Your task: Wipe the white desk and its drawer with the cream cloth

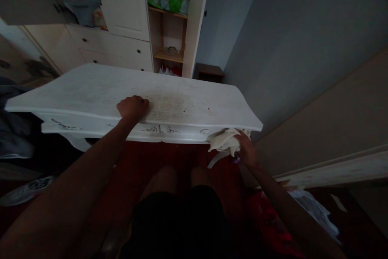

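Black shorts [159, 214] are worn; both forearms [89, 168] and both knees [163, 178] are bare.

Single camera up at head height, looking forward and steeply down, past the wearer's own knees [163, 180], over the table [194, 95] close in front, cabinet [123, 2] farther back, wall [291, 20] running along the right.

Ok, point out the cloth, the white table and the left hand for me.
Cloth [224, 142], head view: middle of its crumpled folds.
White table [190, 94], head view: bare part of its top.
Left hand [132, 107], head view: middle of the fist.
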A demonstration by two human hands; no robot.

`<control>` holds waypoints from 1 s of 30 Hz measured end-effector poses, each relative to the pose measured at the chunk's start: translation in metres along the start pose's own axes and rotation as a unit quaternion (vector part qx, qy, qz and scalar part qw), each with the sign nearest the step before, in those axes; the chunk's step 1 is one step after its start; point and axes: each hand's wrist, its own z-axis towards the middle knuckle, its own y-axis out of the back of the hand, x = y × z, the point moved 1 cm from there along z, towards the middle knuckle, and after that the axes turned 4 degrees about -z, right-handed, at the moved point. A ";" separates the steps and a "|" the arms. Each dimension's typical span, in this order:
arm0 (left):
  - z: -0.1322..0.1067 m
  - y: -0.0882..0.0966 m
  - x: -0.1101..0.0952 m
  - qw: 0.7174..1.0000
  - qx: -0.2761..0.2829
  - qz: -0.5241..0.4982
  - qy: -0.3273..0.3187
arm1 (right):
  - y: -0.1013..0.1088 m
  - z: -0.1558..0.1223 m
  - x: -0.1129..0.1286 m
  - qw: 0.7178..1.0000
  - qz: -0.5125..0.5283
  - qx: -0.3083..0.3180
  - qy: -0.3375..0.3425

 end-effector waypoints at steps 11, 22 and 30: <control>-0.001 0.000 0.000 1.000 0.000 0.010 -0.003 | -0.057 0.041 0.115 0.983 0.104 -0.152 -0.012; 0.000 -0.002 0.001 1.000 -0.005 0.007 0.006 | -0.103 0.106 0.197 0.967 0.121 0.018 0.223; -0.001 -0.002 0.004 1.000 -0.011 -0.004 -0.003 | -0.105 0.092 0.171 0.943 0.198 0.119 0.239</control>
